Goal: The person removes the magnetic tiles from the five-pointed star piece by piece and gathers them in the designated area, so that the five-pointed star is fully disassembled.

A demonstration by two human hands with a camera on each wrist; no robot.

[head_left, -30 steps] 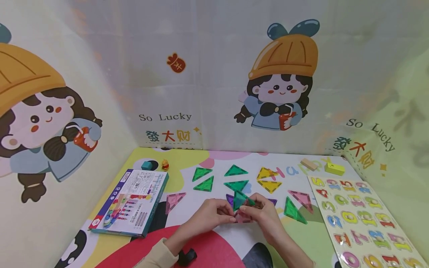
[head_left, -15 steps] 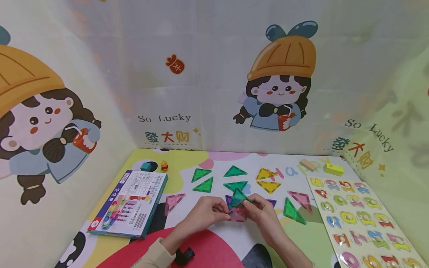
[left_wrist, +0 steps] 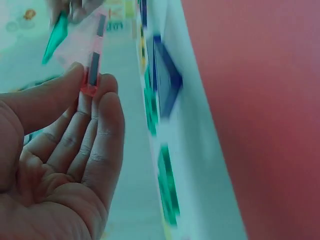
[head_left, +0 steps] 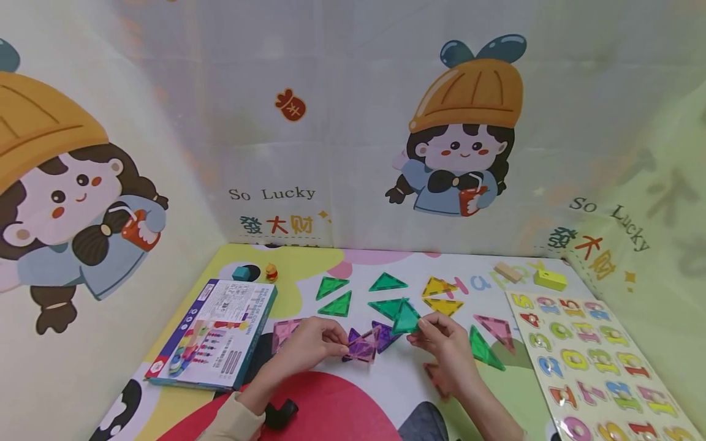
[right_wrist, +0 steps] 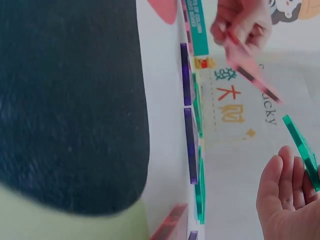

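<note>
My left hand pinches a translucent pink triangular magnetic tile by its corner, between thumb and fingers. In the left wrist view that pink tile stands tilted above the thumb tip, with dark magnet strips along its edge. Opposite it, my right hand grips a green triangular magnetic tile near one corner. Both tiles are raised over the table and apart from each other. Purple triangular tiles lie behind the pink tile, partly covered by it. Another pink tile lies partly hidden by my right hand.
Green tiles and yellow tiles lie farther back. A pink tile and a green tile sit at right, beside a number puzzle board. A boxed toy lies left, with small blocks at the back right.
My hands have drawn apart: the left moved left with the pink tile, the right moved slightly right with the green one. The tiles overlapped before. The pink tile by my right hand has come into view.
</note>
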